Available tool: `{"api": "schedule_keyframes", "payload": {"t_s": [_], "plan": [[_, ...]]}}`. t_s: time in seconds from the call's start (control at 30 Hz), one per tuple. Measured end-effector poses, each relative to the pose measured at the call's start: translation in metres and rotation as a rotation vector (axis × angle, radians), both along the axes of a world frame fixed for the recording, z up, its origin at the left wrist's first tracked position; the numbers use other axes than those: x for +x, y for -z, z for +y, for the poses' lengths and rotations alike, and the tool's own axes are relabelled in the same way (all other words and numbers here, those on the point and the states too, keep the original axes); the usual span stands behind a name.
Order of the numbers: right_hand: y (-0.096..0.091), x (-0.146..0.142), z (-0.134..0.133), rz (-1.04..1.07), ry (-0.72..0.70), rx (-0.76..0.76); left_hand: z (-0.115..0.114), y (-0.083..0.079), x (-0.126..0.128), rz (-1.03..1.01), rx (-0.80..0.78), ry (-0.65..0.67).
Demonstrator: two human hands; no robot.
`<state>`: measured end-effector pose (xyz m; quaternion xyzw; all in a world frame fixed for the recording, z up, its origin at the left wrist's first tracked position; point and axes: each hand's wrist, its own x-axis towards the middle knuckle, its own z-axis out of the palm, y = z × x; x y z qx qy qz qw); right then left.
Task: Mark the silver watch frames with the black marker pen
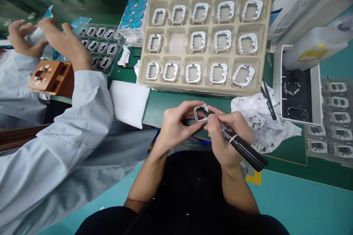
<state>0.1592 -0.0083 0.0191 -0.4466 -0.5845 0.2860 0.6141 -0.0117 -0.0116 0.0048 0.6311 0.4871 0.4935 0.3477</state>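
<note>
Between the fingertips of my left hand [176,124] is a small silver watch-case frame [196,114], held over the table's front edge. My right hand [224,135] grips a black marker pen [242,150], its tip at the frame's inner edge. The fingers of both hands meet around the frame and partly hide it. Just beyond them, a beige moulded tray [204,91] carries several similar silver frames, one per compartment. One compartment [177,43] in its middle row has no frame.
Right of my hands lie a stained white cloth [255,121], black tweezers [268,102] and an open white box [302,117]. A bottle [317,49] leans over the box. To the left are white foam [128,102], an orange fixture [52,78] and a co-worker's hands [64,42].
</note>
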Motion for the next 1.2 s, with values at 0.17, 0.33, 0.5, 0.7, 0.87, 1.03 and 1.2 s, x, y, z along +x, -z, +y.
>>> {"api": "schedule_keyframes", "payload": {"t_s": [0.17,0.33,0.5,0.7,0.87,1.03,1.2], "plan": [[0.0001,-0.0001,0.0006,-0.025,0.006,0.014,0.0002,-0.0018,0.0005,-0.056,-0.014,0.026],[0.0007,0.0008,0.0006,-0.040,-0.003,0.003,-0.0002,-0.0005,0.0013,-0.036,0.000,0.013],[0.0021,0.0010,-0.0001,-0.055,0.011,-0.011,-0.0015,-0.0002,0.0020,0.030,0.010,-0.013],[0.0013,0.0006,-0.0008,-0.074,0.014,-0.034,-0.0033,0.0003,0.0009,0.081,0.018,-0.027],[0.0004,0.0004,-0.0002,-0.073,0.018,-0.025,-0.0044,-0.0002,0.0001,0.116,0.033,-0.032],[0.0032,0.0003,-0.0007,-0.069,0.008,-0.003,-0.0065,-0.0010,0.0017,0.212,0.108,-0.069],[0.0051,-0.0004,-0.0004,-0.119,0.022,0.019,-0.0055,-0.0004,-0.0020,0.284,0.168,-0.055]]}}
